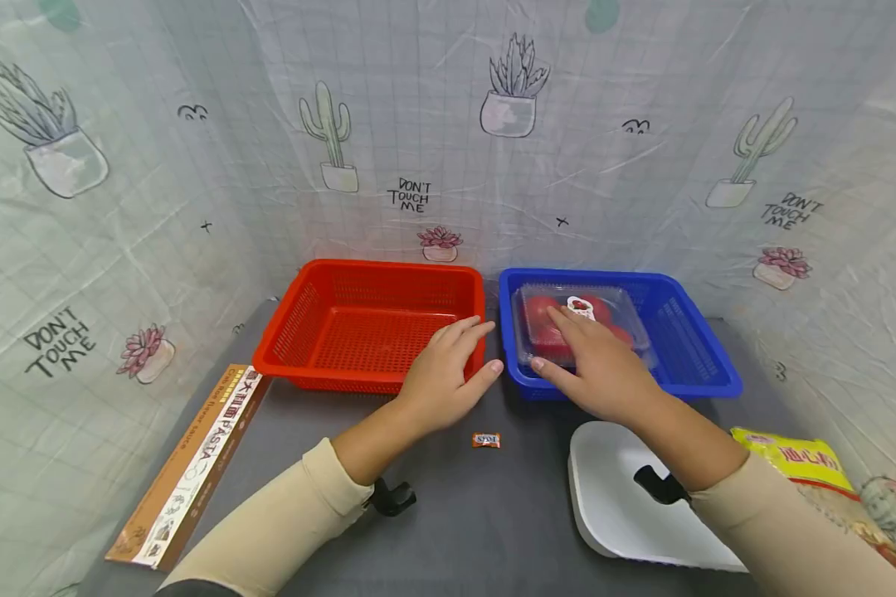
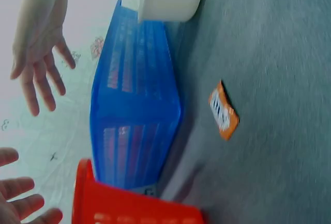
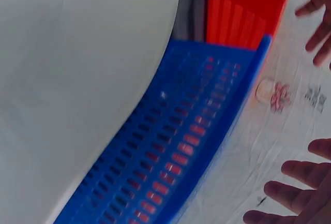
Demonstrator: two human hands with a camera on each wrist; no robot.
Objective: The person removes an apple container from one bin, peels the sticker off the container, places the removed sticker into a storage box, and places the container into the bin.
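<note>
My left hand hovers at the front right of the red basket, its fingers straight and holding nothing. My right hand is over the front of the blue basket, fingers extended. Inside the blue basket lies a clear plastic box of round red fruit with a white label, partly hidden by that hand. In the left wrist view, the right hand appears raised above the blue basket's rim. A small orange wrapped candy lies on the table between the two arms.
A long brown pasta box lies along the left side. At the front right is a white tub, partly under the right forearm, beside a yellow-topped food bag. A printed curtain encloses the grey table.
</note>
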